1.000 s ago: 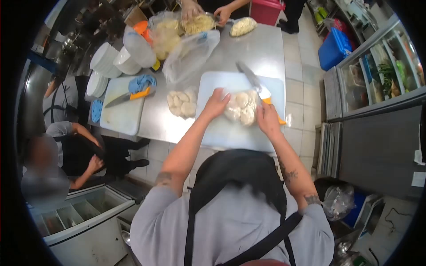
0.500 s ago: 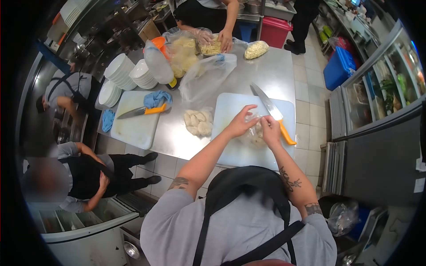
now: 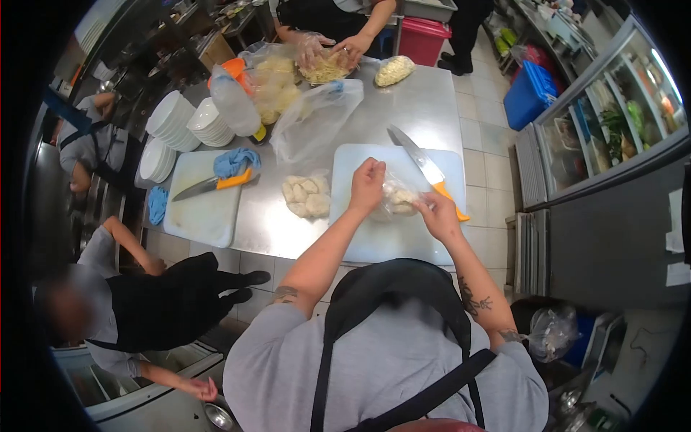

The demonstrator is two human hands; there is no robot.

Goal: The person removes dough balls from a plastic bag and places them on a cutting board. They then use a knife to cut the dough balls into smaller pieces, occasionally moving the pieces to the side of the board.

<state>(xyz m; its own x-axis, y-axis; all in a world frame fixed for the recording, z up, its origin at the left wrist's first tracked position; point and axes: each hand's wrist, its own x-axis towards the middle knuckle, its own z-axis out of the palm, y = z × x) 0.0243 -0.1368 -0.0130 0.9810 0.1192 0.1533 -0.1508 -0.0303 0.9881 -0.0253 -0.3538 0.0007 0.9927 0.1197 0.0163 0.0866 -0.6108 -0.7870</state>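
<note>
A clear plastic bag (image 3: 398, 197) with pale, doughy-looking pieces inside is held over the white cutting board (image 3: 360, 248). My left hand (image 3: 368, 186) is closed on the bag's left side, fingers curled together. On the right side, my right hand (image 3: 437, 214) pinches the plastic between thumb and fingers. A large knife (image 3: 425, 165) with an orange handle lies on the board's right part, its handle just beyond my right hand. Left of the board, on the steel table, rests another clear bag of similar pale pieces (image 3: 306, 196).
A second board (image 3: 205, 216) carries an orange-handled knife (image 3: 209, 186) and a blue cloth (image 3: 236, 163). White bowls (image 3: 170, 119) are stacked behind it. Across the table, a co-worker's gloved hands (image 3: 331, 56) handle noodle-like strands. Another person (image 3: 158, 302) stands at left.
My left hand has gone from spread fingers to closed on the bag. The bag is lifted and stretched between my hands. The person at left has unfolded their arms. The view has shifted slightly.
</note>
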